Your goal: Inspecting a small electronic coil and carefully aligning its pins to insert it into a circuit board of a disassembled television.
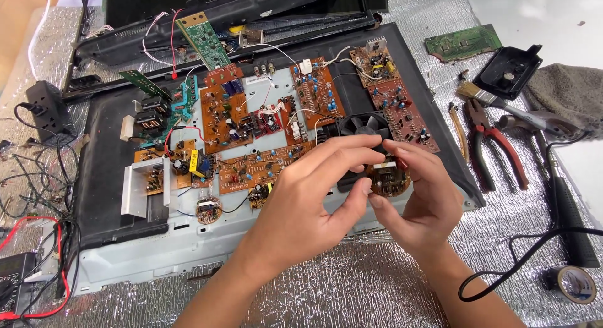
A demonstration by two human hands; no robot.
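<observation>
My left hand (308, 199) and my right hand (418, 199) meet over the middle of an opened grey metal chassis (157, 252). Between their fingertips they hold a small round brown circuit board (391, 179) with a black part on it. Just behind the fingers sits a small black cooling fan (362, 124). Several orange-brown circuit boards (251, 120) with capacitors and wires cover the chassis to the left and behind. A second small round board (208, 210) lies on the chassis left of my left wrist.
Red-handled pliers (496, 149), a paintbrush (487, 97), a black plastic cover (507, 70), a green board (463, 43) and a grey cloth (565, 92) lie at right. A tape roll (575, 284) and black cable (527, 246) sit lower right. A power strip (47, 111) and tangled wires are at left.
</observation>
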